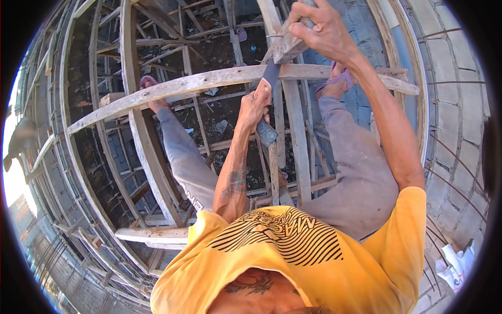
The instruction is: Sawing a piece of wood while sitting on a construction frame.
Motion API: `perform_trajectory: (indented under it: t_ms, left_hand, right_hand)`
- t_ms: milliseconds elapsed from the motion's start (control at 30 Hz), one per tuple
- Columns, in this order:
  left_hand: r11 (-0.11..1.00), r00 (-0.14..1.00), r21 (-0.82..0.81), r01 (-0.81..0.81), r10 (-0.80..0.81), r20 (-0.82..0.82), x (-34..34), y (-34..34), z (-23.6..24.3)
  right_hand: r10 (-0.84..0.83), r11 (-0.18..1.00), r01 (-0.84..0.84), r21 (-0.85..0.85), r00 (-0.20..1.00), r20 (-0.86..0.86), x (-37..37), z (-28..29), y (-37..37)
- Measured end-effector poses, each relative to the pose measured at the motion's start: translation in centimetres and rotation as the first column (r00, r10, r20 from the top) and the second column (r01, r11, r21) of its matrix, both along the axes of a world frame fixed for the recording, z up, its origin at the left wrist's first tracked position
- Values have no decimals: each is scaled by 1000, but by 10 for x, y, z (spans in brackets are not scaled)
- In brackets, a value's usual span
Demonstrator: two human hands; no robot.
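Observation:
My left hand [254, 107] is closed around the handle of a machete-like tool [267, 88], with a dark flat blade, reddish-brown riveted section and grey butt. Its blade [271, 72] points up and away, against or just under the end of a rough timber piece [288, 46]. Higher up, my right hand [323, 31] is closed over a grey piece at that timber; its fingers hide much of what they grip, so I cannot tell whether it is the timber itself. Below both hands, a long wooden beam [209, 79] crosses from left to right, passing behind the blade.
My feet, in purple slippers [339, 79], are spread apart on the framework. Timber posts [138, 141] and cross pieces surround me, with dark rubble ground [222, 118] far below. A grey block wall [449, 120] with protruding steel bars [456, 157] stands at right. A white sack [457, 266] lies lower right.

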State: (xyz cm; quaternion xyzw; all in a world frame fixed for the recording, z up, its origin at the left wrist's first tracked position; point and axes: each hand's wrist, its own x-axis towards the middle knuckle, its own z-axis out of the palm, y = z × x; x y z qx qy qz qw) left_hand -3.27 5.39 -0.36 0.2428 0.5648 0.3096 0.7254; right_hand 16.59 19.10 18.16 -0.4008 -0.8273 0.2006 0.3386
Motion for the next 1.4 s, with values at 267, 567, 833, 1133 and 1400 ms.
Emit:
perform_trajectory:
  t_ms: [267, 567, 833, 1133, 1400]
  left_hand:
    - [985, 991, -151, 80, -95, -91, -56, -81, 44]
    - [996, 996, 52, 68, -65, -59, -3, -25, 9]
    - [997, 996, -45, 64, -67, -52, -18, -45, 28]
    - [999, 998, -14, 39, -40, -52, 3, -45, 19]
    - [997, 999, -56, 50, -49, 16, -8, -45, 17]
  right_hand:
    - [-34, 998, 34, -44, 999, 11, 6, 6, -6]
    - [-73, 997, 74, -10, 995, 69, 6, 2, -5]
    - [-31, 999, 30, 34, 999, 32, 3, 2, -4]
    - [-46, 999, 47, -19, 998, 32, 12, 2, -3]
    - [-7, 1000, 7, 10, 1000, -13, 1, 1, -5]
